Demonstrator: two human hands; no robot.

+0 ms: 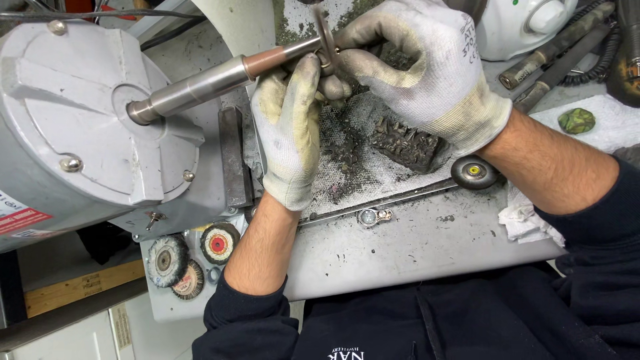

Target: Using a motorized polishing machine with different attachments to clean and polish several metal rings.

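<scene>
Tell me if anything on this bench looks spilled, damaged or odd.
Dark grit lies spilled over the tray under both gloved hands, left and right. Spare wheels lie loose below the motor. Nothing looks broken.

Motor housing [87, 127] at far left of frame, spindle [200, 83] running from it toward upper centre. Hands at upper centre, closed on the spindle's tip: left hand [290, 127] below it, right hand [420, 73] just right. Small wheel [474, 172] on the surface [413, 247] right of centre. Three brush wheels [190, 257] at lower left. Stone [577, 121] on cloth [613, 130] at right edge.
</scene>
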